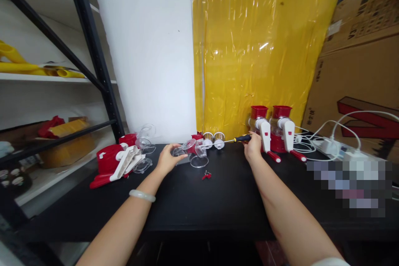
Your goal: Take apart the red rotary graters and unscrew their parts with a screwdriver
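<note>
My left hand [170, 158] grips the left end of a clear plastic grater body [189, 145], which lies on its side above the black table. In my right hand [253, 146] is a screwdriver [241, 138] with a black and yellow handle. Its shaft points left, and the tip reaches the right part of the clear body; whether it sits on a screw is too small to tell. A few small red pieces with screws [206, 176] lie on the table just in front. Behind the shaft stand two white-rimmed grater drums [219, 140].
Two assembled red and white rotary graters [282, 129] stand at the right, handles toward me. Red housings [109, 160], white crank handles [126, 164] and clear parts lie at the left. A power strip [339, 149] with white cables, a cardboard box [358, 70] and a shelf rack [93, 41] flank the table.
</note>
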